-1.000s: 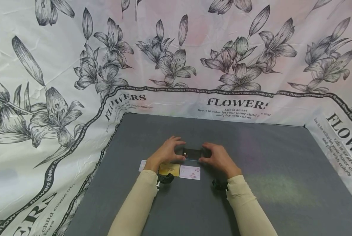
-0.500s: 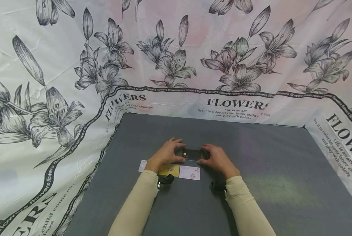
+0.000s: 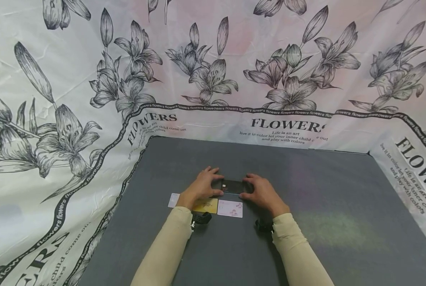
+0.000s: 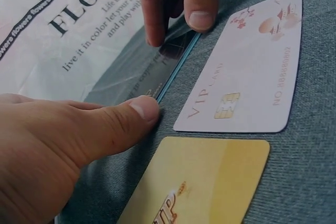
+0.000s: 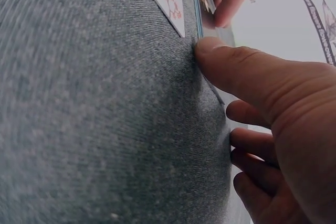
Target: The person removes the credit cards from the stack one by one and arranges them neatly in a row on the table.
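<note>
A glossy black card (image 3: 234,186) with a small chip lies flat on the grey cloth, between my two hands. A thin blue line shows along its near edge in the left wrist view. My left hand (image 3: 202,185) holds its left end, the thumb (image 4: 144,109) at the near corner and the fingers toward the far side. At the right end, my right hand (image 3: 266,193) grips it likewise, the thumb (image 5: 212,51) against the near edge. Just nearer lie a pale pink VIP card (image 4: 244,72) and a gold card (image 4: 210,177), the latter partly under my left wrist.
A whitish card (image 3: 173,200) shows partly at the left, beyond my left forearm. The grey table cloth (image 3: 341,198) extends to both sides. Flower-printed white sheeting (image 3: 213,79) borders the table at the back, left and right.
Both hands keep their places at the black card's ends. My right hand has shifted very slightly left and inward; the cards on the cloth stay put.
</note>
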A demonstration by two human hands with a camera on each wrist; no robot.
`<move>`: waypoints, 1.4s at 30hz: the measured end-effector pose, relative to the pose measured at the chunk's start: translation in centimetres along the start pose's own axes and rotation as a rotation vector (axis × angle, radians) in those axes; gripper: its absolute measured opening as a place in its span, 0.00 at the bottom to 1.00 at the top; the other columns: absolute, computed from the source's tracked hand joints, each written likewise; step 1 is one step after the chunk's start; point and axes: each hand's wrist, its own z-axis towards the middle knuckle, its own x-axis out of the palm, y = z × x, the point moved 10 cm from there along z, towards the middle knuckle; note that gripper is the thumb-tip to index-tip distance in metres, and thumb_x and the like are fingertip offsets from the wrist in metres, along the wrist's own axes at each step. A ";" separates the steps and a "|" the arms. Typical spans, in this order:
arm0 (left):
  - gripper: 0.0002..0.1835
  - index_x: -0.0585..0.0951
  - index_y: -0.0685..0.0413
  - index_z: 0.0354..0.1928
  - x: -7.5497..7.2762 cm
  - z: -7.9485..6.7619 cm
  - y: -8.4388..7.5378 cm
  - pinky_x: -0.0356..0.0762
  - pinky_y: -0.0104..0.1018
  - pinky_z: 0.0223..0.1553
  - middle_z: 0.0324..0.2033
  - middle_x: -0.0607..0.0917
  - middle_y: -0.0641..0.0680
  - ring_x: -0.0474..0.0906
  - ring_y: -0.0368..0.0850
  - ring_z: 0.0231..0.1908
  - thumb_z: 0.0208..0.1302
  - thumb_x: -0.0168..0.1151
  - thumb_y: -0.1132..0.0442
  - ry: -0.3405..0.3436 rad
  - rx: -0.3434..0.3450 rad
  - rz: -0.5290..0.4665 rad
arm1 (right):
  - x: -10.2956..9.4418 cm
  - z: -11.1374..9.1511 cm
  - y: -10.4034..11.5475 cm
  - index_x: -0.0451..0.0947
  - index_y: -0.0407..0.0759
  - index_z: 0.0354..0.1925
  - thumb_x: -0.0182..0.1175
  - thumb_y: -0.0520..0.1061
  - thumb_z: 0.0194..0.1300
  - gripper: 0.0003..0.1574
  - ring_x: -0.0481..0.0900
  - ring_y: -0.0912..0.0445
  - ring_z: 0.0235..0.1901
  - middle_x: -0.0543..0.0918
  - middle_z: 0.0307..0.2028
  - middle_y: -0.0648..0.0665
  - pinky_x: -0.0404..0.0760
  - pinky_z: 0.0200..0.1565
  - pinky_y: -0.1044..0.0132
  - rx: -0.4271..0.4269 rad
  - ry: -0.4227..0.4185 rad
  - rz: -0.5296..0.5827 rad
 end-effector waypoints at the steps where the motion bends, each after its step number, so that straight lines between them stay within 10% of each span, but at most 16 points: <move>1: 0.35 0.80 0.44 0.77 0.0 0.0 0.0 0.49 0.66 0.85 0.86 0.62 0.54 0.45 0.61 0.88 0.70 0.79 0.51 -0.002 0.004 0.005 | 0.0 0.0 0.0 0.80 0.31 0.70 0.78 0.52 0.67 0.42 0.74 0.29 0.74 0.75 0.75 0.26 0.74 0.73 0.33 0.000 0.000 0.000; 42: 0.30 0.79 0.43 0.77 -0.3 -0.3 -0.7 0.50 0.64 0.86 0.84 0.67 0.56 0.51 0.60 0.87 0.77 0.71 0.52 -0.020 0.019 0.018 | -0.3 -0.1 -0.1 0.82 0.32 0.68 0.75 0.51 0.71 0.36 0.76 0.29 0.73 0.77 0.74 0.28 0.74 0.73 0.33 -0.008 -0.027 0.032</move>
